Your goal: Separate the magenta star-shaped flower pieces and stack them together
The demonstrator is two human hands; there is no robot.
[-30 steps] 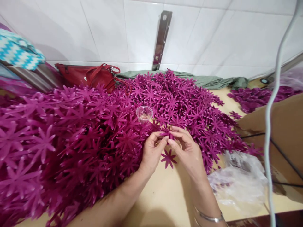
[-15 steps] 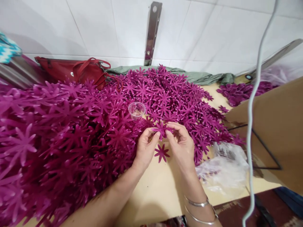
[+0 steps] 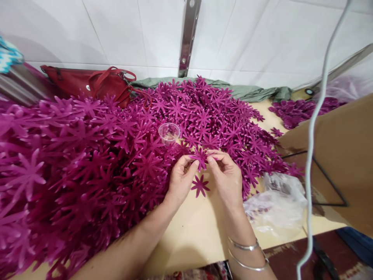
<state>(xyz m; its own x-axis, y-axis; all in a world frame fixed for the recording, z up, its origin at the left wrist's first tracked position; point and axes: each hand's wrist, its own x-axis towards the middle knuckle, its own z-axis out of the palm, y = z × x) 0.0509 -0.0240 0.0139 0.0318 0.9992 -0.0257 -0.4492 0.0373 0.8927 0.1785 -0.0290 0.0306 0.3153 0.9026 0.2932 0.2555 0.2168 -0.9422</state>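
A magenta flower-shaped piece [image 3: 200, 158] with several narrow petals is stretched between my two hands, just above the table. My left hand [image 3: 183, 177] pinches its left petals between thumb and fingers. On the other side my right hand [image 3: 225, 175] pinches its right petals the same way. A second such flower piece [image 3: 200, 186] lies flat on the table [image 3: 192, 229] between my wrists. Behind and to the left, a big heap of the same flower pieces [image 3: 87, 163] comes close to my left hand. A small clear plastic cup [image 3: 169, 133] stands among them.
A red handbag [image 3: 75, 83] and green cloth [image 3: 247, 93] lie along the tiled wall. At right are a crumpled plastic bag [image 3: 276, 210], a cardboard box [image 3: 338, 155] and more purple pieces [image 3: 303, 111]. A pale cable [image 3: 311, 144] hangs in front on the right.
Both hands keep their pinch on the flower piece, with only a very slight shift. The view has tilted a little; the surroundings stay as they were.
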